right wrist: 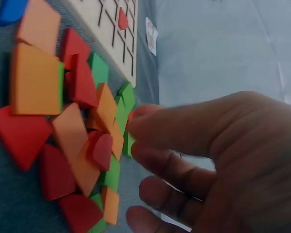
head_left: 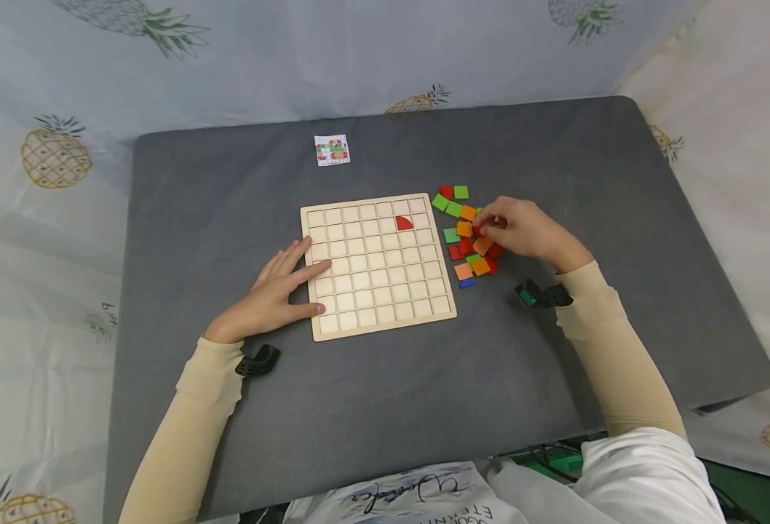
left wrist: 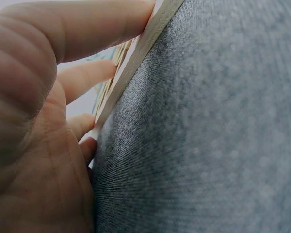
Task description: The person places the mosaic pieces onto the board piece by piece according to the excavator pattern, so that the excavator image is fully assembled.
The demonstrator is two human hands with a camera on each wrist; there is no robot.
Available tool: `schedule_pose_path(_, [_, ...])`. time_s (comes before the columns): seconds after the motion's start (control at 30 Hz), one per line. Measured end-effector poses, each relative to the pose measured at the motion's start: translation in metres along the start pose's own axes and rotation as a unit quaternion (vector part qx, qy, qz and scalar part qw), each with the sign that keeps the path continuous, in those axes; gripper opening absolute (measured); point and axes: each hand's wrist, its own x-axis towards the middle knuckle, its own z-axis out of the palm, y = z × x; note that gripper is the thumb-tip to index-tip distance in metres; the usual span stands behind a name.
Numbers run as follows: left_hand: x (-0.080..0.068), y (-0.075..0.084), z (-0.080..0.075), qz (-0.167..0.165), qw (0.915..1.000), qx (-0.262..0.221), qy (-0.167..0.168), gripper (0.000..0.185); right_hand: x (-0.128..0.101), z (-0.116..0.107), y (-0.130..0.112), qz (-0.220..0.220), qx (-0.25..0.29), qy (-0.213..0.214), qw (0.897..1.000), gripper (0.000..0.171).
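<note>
Head view: nearest, two beige sleeves are seen reaching over a grey mat (head_left: pixel 228 182). The left hand (head_left: pixel 274 295) is laid flat with fingers spread, its fingertips resting on the left edge of a wooden grid board (head_left: pixel 377 263); in the left wrist view the fingers (left wrist: pixel 87 77) are seen lying against the board's rim (left wrist: pixel 136 58). One red quarter-round piece (head_left: pixel 404 223) is seated in a cell near the board's far right corner. Just right of the board, the right hand (head_left: pixel 522 231) is set over a heap of coloured tiles (head_left: pixel 466 233), its fingertips (right wrist: pixel 140 127) pressed among them; whether a tile is pinched cannot be told. Farthest, a small pattern card (head_left: pixel 332 150) lies on the mat.
</note>
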Motion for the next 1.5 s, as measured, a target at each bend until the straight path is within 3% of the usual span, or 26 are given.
schedule_pose_path(0.2, [-0.004, -0.001, -0.001, 0.002, 1.0000, 0.000, 0.007, 0.074, -0.007, 0.008, 0.005, -0.056, -0.043, -0.018, 0.997, 0.022])
schedule_pose_path(0.57, [-0.008, -0.002, -0.004, 0.002, 0.9999, -0.002, 0.014, 0.073, -0.001, 0.016, -0.001, -0.008, -0.083, -0.028, 0.996, 0.020])
schedule_pose_path(0.8, [-0.007, -0.002, -0.005, 0.003, 0.9999, 0.001, 0.012, 0.073, 0.008, 0.011, -0.004, 0.025, -0.057, 0.043, 0.997, 0.017])
schedule_pose_path(0.93, [-0.007, -0.001, -0.006, -0.001, 1.0000, 0.000, 0.005, 0.073, 0.018, 0.004, -0.013, 0.005, -0.007, 0.091, 0.996, 0.019])
schedule_pose_path(1.07, [-0.007, -0.001, -0.006, 0.000, 1.0000, 0.000, 0.003, 0.073, 0.031, 0.000, -0.030, -0.023, 0.032, 0.104, 0.994, 0.022])
schedule_pose_path(1.23, [-0.005, 0.000, -0.005, 0.003, 1.0000, -0.002, 0.002, 0.073, 0.051, 0.004, -0.051, -0.042, 0.056, 0.087, 0.994, 0.023])
schedule_pose_path(1.5, [-0.001, -0.001, -0.002, 0.006, 1.0000, -0.002, 0.002, 0.072, 0.078, 0.021, -0.078, -0.079, 0.073, 0.019, 0.994, 0.018])
